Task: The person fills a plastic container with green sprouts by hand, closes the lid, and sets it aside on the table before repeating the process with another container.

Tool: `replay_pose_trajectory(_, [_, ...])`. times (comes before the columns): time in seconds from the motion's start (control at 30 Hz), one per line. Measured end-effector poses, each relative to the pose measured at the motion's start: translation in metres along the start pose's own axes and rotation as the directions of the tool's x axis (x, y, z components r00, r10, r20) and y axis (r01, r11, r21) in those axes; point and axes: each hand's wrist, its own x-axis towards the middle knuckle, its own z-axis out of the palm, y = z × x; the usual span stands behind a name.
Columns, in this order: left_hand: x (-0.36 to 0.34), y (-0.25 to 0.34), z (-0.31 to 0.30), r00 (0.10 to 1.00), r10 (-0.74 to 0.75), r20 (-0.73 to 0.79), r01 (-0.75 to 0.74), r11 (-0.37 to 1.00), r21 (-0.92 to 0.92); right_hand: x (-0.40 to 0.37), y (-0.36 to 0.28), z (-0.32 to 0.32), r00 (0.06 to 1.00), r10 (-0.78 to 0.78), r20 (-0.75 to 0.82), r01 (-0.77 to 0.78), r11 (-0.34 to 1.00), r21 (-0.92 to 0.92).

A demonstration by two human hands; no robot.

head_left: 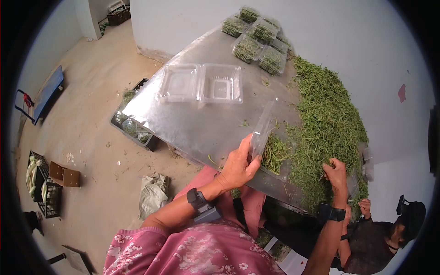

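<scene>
My left hand point(240, 162) grips the raised lid point(262, 126) of a clear plastic clamshell box near the table's front edge. Green leafy stems point(276, 153) lie in that box's base. To the right, my right hand point(335, 174) is at the large heap of greens point(323, 114), its fingers curled closed on some of them. Farther up the table, a second clamshell box point(223, 85) lies open with nothing in it.
Several filled boxes point(247, 48) sit at the metal table's point(197, 126) far end. A co-worker point(378, 243) is at the lower right. Crates point(149, 143), a blue trolley point(49, 94), a cardboard box point(65, 175) and a crumpled sack point(153, 192) stand on the floor.
</scene>
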Motion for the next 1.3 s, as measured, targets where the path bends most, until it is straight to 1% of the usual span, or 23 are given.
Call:
replay_pose_trajectory(0.03, [0.000,0.001,0.000,1.000,0.011,-0.011,-0.011,1.000,0.008,-0.001,-0.006,0.000,1.000,0.002,0.000,-0.002,0.996,0.094])
replay_pose_trajectory(0.1, [0.000,0.001,0.001,1.000,-0.028,-0.009,0.028,1.000,-0.003,-0.007,-0.021,0.004,1.000,0.007,0.008,-0.009,0.960,0.280])
replay_pose_trajectory(0.23, [0.000,0.001,0.000,1.000,-0.028,-0.005,0.028,0.999,0.020,-0.019,-0.054,0.016,0.991,-0.045,0.123,-0.023,0.867,0.497])
replay_pose_trajectory(0.27, [0.000,0.000,0.001,1.000,-0.022,-0.011,0.022,0.999,0.025,-0.025,-0.066,0.021,0.987,-0.066,0.146,-0.023,0.843,0.537])
replay_pose_trajectory(0.37, [0.000,0.002,0.001,1.000,-0.018,-0.022,0.019,0.999,0.037,-0.033,-0.089,0.041,0.958,-0.088,0.273,-0.093,0.804,0.587])
replay_pose_trajectory(0.47, [0.000,0.001,0.001,1.000,-0.017,-0.020,0.017,1.000,0.025,-0.034,-0.099,0.065,0.931,-0.136,0.338,-0.108,0.784,0.612])
replay_pose_trajectory(0.53, [-0.001,-0.001,0.001,1.000,-0.022,-0.010,0.023,0.999,0.027,-0.036,-0.113,0.082,0.933,-0.125,0.337,-0.083,0.837,0.540])
replay_pose_trajectory(0.6, [0.000,0.000,0.001,1.000,-0.015,-0.004,0.016,1.000,0.025,-0.032,-0.111,0.088,0.931,-0.123,0.344,-0.053,0.887,0.460])
replay_pose_trajectory(0.7, [0.000,0.003,0.000,1.000,0.001,-0.011,-0.001,1.000,0.026,-0.037,-0.108,0.090,0.978,-0.147,0.147,0.109,0.965,0.236])
replay_pose_trajectory(0.8, [0.001,0.004,0.001,1.000,-0.004,-0.004,0.004,1.000,0.022,-0.037,-0.106,0.084,0.973,-0.173,0.154,0.143,0.971,0.190])
replay_pose_trajectory(0.83, [0.000,0.004,0.001,1.000,-0.017,0.003,0.017,1.000,0.007,-0.038,-0.107,0.083,0.967,-0.205,0.150,0.184,0.973,0.139])
replay_pose_trajectory(0.9, [0.000,0.003,0.002,1.000,-0.023,0.006,0.023,1.000,-0.013,-0.040,-0.113,0.083,0.952,-0.268,0.150,0.266,0.963,0.036])
replay_pose_trajectory(1.0, [0.000,0.001,0.002,1.000,-0.001,-0.005,0.001,1.000,-0.011,-0.051,-0.138,0.091,0.935,-0.315,0.163,0.325,0.945,-0.039])
replay_pose_trajectory(1.07, [0.000,0.001,0.002,1.000,0.015,-0.010,-0.015,1.000,0.008,-0.047,-0.133,0.105,0.894,-0.431,0.118,0.447,0.876,-0.181])
replay_pose_trajectory(1.13, [-0.001,0.001,0.001,1.000,-0.003,0.001,0.003,1.000,0.024,-0.045,-0.129,0.118,0.845,-0.527,0.093,0.529,0.797,-0.293])
replay_pose_trajectory(1.23, [-0.001,-0.001,0.002,1.000,0.009,-0.003,-0.009,0.999,0.030,-0.045,-0.138,0.125,0.925,-0.351,0.146,0.377,0.788,-0.487])
replay_pose_trajectory(1.3, [-0.001,-0.004,0.003,1.000,0.022,-0.008,-0.022,0.999,0.036,-0.035,-0.128,0.126,0.923,-0.362,0.131,0.382,0.813,-0.440])
